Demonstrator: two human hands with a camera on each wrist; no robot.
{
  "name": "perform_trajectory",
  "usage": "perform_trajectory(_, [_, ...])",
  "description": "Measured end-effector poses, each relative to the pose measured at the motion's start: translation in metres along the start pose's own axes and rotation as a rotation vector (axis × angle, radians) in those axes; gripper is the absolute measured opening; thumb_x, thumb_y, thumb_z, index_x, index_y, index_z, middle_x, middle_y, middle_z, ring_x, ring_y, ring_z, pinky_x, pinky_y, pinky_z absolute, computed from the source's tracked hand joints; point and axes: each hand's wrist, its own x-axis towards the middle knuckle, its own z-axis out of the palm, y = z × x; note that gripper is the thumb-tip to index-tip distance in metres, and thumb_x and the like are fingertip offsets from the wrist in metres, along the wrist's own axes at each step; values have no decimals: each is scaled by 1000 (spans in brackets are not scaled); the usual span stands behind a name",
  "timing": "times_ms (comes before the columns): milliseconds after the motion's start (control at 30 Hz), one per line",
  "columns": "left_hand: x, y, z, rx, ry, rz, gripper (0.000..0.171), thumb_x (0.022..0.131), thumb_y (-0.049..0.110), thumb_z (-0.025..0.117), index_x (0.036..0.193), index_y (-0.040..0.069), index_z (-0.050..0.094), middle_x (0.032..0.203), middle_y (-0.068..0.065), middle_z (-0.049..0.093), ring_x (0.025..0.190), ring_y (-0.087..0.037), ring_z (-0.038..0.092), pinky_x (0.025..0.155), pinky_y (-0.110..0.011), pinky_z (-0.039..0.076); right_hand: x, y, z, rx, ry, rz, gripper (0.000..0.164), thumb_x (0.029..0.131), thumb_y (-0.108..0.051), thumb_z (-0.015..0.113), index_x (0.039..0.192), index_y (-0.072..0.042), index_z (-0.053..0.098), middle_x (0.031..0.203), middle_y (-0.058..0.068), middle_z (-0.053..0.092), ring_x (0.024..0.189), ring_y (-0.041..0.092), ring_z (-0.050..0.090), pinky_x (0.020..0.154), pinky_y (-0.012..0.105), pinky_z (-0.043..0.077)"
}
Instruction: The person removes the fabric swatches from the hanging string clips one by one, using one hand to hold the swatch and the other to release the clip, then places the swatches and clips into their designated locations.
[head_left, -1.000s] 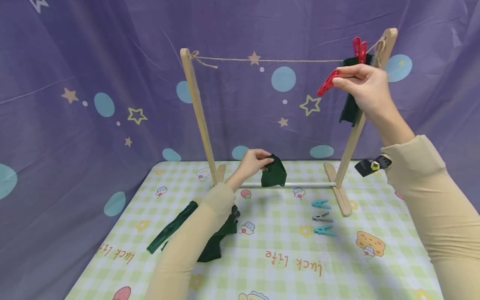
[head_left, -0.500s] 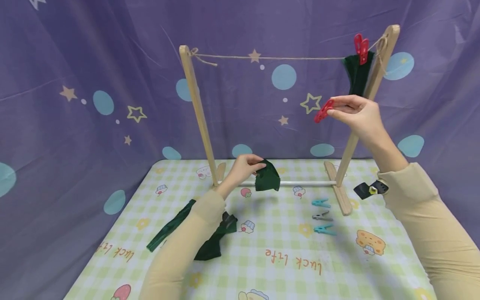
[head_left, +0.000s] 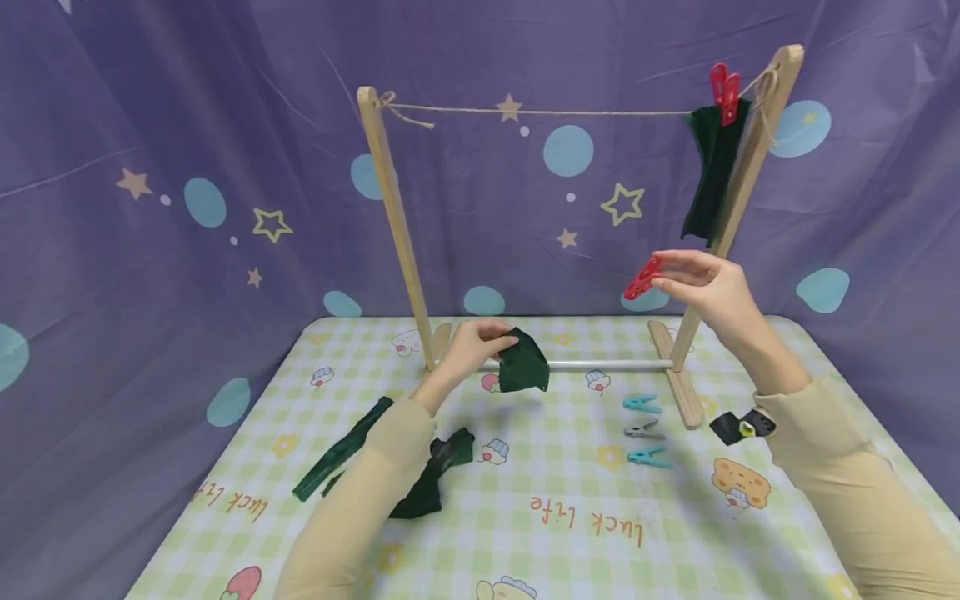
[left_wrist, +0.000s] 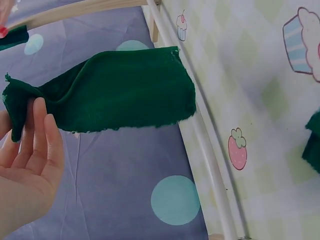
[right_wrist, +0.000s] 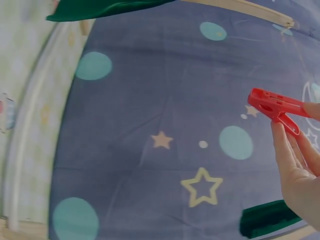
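Between its thumb and fingers my left hand point(head_left: 472, 348) pinches a small dark green cloth point(head_left: 524, 363) by its upper corner; in the left wrist view the green cloth point(left_wrist: 125, 92) spreads out as a rough-edged strip. My right hand point(head_left: 708, 287) pinches a red clothespin point(head_left: 642, 279) by its handles, below the line and left of the right post. Another green cloth point(head_left: 712, 171) hangs from the string point(head_left: 540, 112) at its right end, with a red clothespin point(head_left: 726, 93) clipped on it. The right wrist view shows the held red clothespin point(right_wrist: 275, 102) up close.
A wooden frame's left post point(head_left: 397, 217) and right post point(head_left: 738, 192) carry the string, with a white rod point(head_left: 600, 365) low between them. Several loose clothespins point(head_left: 643, 431) lie at right on the checked tablecloth point(head_left: 555, 467). More green cloth pieces point(head_left: 423, 492) lie by the left forearm.
My right hand has moved down from the line with the red clothespin still pinched. My left hand has shifted slightly left and down with the green cloth. The hung cloth is now uncovered.
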Motion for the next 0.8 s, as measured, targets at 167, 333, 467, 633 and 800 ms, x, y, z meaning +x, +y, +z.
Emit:
perform_trajectory(167, [-8,-7,-3,-34,5,25,23,82,9,63,101,-4,63,95,-17,64,69,-10,59,66,-36,52,-11,16,3,-35,-18,59,34,79,-15,67,112,-8,60,96,-17,62,83,-1,61,74,12,45])
perform_trajectory(333, [-17,-10,-5,-59,14,37,23,82,8,63,100,-6,63,93,-16,64,68,-8,58,66,-35,52,-23,29,4,93,-86,68,28,80,-6,65,107,-10,61,96,-13,63,85,0,61,75,12,44])
perform_trajectory(467, [-26,-14,-5,-47,17,26,23,82,10,63,101,-4,63,95,-15,63,61,-13,58,65,-35,51,-34,39,4,139,-156,72,26,82,-3,61,107,-11,59,99,-11,62,88,0,60,73,13,46])
perform_trajectory(633, [-37,-22,-3,0,10,-11,23,82,13,63,102,1,64,96,-12,64,65,-12,59,63,-32,51,-48,51,2,87,-181,99,26,84,-6,60,109,-11,58,101,-16,60,91,-2,58,73,14,47])
perform_trajectory(800, [-50,-32,-4,30,10,-1,23,82,14,64,102,3,65,93,-12,65,70,-13,60,66,-35,51,-58,63,-1,172,-214,84,27,84,0,58,107,-13,58,100,-12,63,90,1,60,75,14,47])
